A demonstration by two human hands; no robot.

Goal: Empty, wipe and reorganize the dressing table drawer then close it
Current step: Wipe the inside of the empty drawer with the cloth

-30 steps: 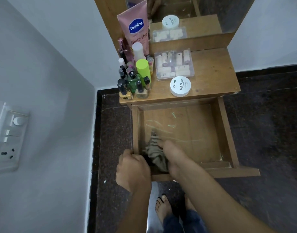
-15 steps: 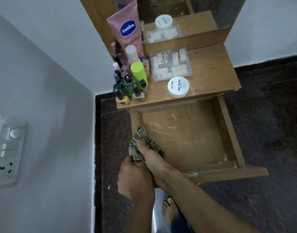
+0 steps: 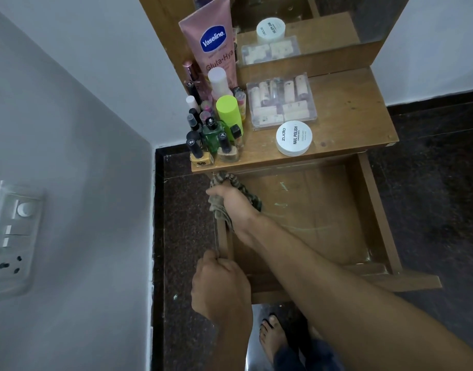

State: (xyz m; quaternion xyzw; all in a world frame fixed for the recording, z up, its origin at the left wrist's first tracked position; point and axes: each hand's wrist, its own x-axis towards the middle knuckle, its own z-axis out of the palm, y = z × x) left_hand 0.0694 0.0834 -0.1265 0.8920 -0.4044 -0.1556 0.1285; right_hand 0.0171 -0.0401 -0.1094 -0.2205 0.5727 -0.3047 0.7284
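The person is bunching the patterned cloth [image 3: 221,213] in the right hand [image 3: 234,202], fingers curled round it, and pressing it into the far-left corner of the open drawer [image 3: 374,210], just under the tabletop [image 3: 350,116] edge. The left hand [image 3: 219,287] is gripping the drawer's left wall at its near end. The bare floor with pale streaks [image 3: 283,187] is lying to the cloth's right, so I'd judge the next sweep wants to run rightward.

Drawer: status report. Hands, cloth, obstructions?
Right hand grips cloth at far-left corner of drawer. Left hand holds its left wall. Drawer open, only the cloth inside; cosmetics sit on tabletop.
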